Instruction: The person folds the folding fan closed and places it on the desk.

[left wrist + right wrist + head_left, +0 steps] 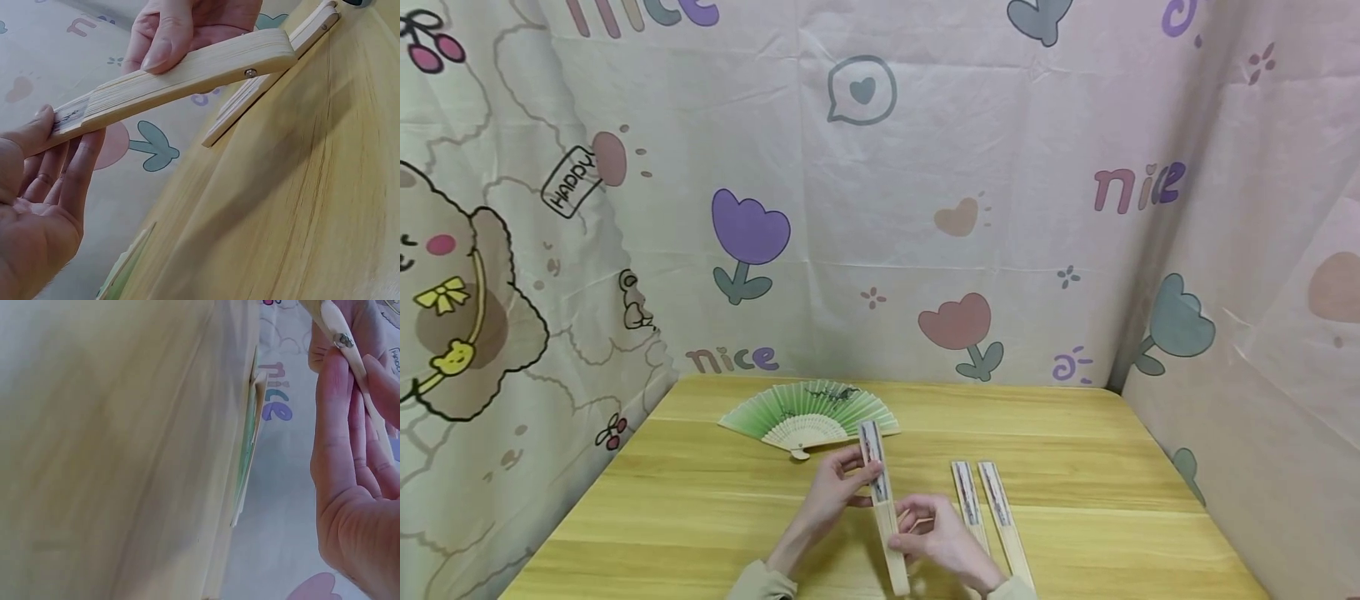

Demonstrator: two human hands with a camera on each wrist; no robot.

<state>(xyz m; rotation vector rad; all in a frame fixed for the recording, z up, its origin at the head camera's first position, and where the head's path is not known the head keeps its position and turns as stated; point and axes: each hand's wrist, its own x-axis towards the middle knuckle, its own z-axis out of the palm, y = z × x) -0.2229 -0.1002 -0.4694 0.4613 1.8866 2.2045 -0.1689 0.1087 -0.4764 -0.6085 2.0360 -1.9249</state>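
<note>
A folded hand fan [883,512] with pale wooden ribs and a printed upper part is held up over the table between both hands. My left hand [841,483] pinches its printed upper end, thumb on the near face and fingers behind. Lower down, my right hand [942,537] grips the bare ribs between thumb and fingers. The metal rivet at the fan's base shows in the left wrist view, past the right thumb. Beyond my left hand, an opened green fan [842,404] with a dark printed motif lies spread on the table.
Two more folded fans [967,492] [1000,500] lie side by side on the wooden table [662,517], right of my right hand. A patterned cloth [880,183] hangs behind the table and along both sides.
</note>
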